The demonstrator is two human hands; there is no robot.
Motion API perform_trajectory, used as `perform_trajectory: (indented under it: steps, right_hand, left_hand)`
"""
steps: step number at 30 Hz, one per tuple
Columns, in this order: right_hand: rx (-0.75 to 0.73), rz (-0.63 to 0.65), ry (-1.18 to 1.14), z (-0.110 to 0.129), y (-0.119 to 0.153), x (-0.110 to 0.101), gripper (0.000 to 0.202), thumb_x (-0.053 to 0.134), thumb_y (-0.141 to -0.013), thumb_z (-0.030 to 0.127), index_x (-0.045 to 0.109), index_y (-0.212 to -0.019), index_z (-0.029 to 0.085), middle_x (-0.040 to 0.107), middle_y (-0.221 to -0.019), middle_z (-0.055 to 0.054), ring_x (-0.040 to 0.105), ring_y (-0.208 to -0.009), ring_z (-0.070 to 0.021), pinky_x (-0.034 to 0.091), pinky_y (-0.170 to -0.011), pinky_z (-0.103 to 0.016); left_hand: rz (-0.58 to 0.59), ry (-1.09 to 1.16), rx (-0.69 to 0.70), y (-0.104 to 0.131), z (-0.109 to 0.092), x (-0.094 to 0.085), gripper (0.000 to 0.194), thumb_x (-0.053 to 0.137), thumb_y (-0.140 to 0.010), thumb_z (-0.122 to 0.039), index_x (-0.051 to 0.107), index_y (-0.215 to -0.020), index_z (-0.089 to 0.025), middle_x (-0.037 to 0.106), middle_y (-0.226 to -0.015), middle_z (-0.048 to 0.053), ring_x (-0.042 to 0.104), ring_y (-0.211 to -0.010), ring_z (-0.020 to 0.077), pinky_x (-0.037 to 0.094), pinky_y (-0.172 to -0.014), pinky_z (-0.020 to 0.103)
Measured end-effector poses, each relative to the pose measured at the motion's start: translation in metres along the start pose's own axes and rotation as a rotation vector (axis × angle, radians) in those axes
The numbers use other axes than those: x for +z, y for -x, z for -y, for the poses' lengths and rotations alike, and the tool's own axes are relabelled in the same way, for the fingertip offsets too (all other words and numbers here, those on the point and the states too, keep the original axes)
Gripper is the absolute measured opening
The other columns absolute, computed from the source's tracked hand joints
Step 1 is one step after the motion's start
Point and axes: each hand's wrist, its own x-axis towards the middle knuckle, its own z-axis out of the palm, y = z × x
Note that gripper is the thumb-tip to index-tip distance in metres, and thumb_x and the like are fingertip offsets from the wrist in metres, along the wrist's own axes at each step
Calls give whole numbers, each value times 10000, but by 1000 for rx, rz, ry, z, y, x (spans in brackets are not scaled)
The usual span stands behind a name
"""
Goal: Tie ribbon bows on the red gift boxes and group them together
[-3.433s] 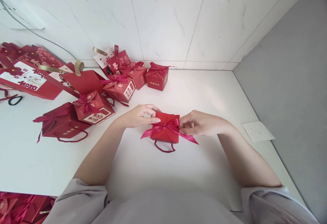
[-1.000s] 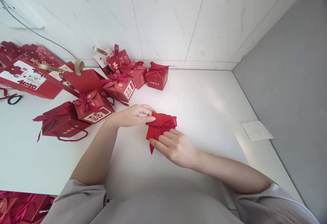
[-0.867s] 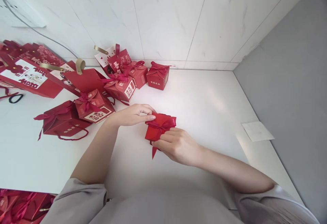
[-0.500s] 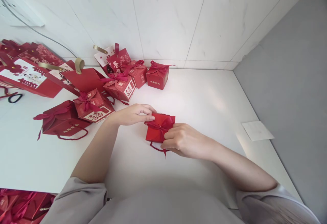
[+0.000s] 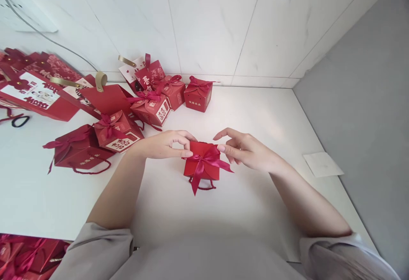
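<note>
A small red gift box (image 5: 208,171) stands on the white counter in front of me, with a dark pink ribbon bow (image 5: 207,157) on its top and a red cord handle at its near side. The ribbon tails hang over the near side and off to the right. My left hand (image 5: 174,144) holds the box at its left edge, thumb on the top corner and fingers behind it. At the right edge, my right hand (image 5: 244,148) is open, its fingers apart and the thumb beside the bow.
Several red boxes with bows (image 5: 150,110) stand at the left and back. Red bags (image 5: 41,96) lean at the far left under a grey cable. More red boxes (image 5: 32,256) sit at the lower left. A white paper (image 5: 322,164) lies at the right edge by the grey wall.
My right hand has let go of the ribbon and moved up and right, its fingers opening. The ribbon tails now spread down and right. My left hand has stayed almost in place.
</note>
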Motion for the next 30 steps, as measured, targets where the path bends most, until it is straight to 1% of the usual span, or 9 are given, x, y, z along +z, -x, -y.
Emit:
perform_trajectory:
  steps: [4, 8, 15, 17, 20, 22, 24, 26, 30]
  right_hand:
    - [84, 213, -214, -15, -17, 0, 371, 564, -888, 559, 577, -947, 193, 584, -512, 42, 487, -431, -98, 394, -460, -222]
    - [46, 294, -230, -23, -22, -1, 329, 619, -872, 500, 595, -823, 176, 559, -560, 41, 461, -472, -78, 354, -462, -209]
    - [-15, 201, -191, -28, -22, -7, 325, 588, -901, 470, 565, -759, 179, 522, -628, 35, 420, -555, -87, 332, -528, -236]
    - [-33, 128, -178, -30, -22, -8, 304, 576, -905, 481, 580, -821, 189, 523, -655, 33, 421, -573, -95, 333, -542, -243]
    - [-46, -25, -105, -30, -22, -13, 302, 580, -893, 506, 576, -1002, 224, 563, -755, 19, 463, -644, -119, 364, -586, -253]
    - [7, -59, 0, -29, -19, -19, 334, 563, -888, 544, 581, -1002, 230, 600, -841, -7, 503, -731, -144, 388, -636, -268]
    - [98, 12, 85, -27, -16, -25, 369, 557, -873, 581, 599, -931, 220, 629, -912, -32, 530, -791, -167, 399, -665, -281]
    - [178, 130, 106, -25, -14, -29, 385, 596, -839, 594, 609, -919, 217, 647, -939, -42, 550, -798, -179, 406, -670, -288]
    - [207, 268, 42, -24, -13, -28, 393, 604, -826, 594, 612, -833, 201, 608, -791, -16, 496, -661, -139, 369, -599, -272]
  left_hand:
    - [8, -15, -25, 2, -2, 0, 334, 542, -889, -519, 668, -809, -221, 511, -1371, -17, 544, -1153, 187, 451, -759, 193]
    - [8, -37, -57, 3, 0, -1, 365, 529, -889, -543, 663, -806, -214, 509, -1375, -9, 545, -1157, 193, 446, -783, 200]
    - [-11, -66, -57, 2, 6, -3, 334, 519, -903, -514, 670, -871, -218, 532, -1339, 14, 515, -1210, 208, 413, -918, 234]
    - [-24, -62, -41, 2, 6, -2, 340, 521, -897, -531, 671, -899, -225, 533, -1330, 17, 513, -1210, 209, 420, -904, 229]
    - [-22, -52, -10, 1, 6, -1, 356, 519, -890, -558, 675, -943, -242, 501, -1369, 15, 530, -1186, 199, 442, -845, 212]
    - [-21, -57, -16, 1, 7, -1, 358, 526, -884, -567, 676, -951, -249, 477, -1400, 11, 524, -1201, 200, 448, -826, 204]
    - [-28, -70, -38, 1, 7, -1, 363, 532, -875, -576, 674, -936, -247, 470, -1414, 10, 510, -1226, 208, 451, -829, 207]
    - [-33, -80, -55, 1, 7, -1, 380, 530, -868, -589, 670, -923, -241, 471, -1419, 15, 504, -1235, 219, 456, -840, 220]
    - [-36, -61, -41, 1, 7, 0, 393, 514, -873, -595, 675, -931, -242, 478, -1411, 23, 499, -1244, 225, 462, -844, 230]
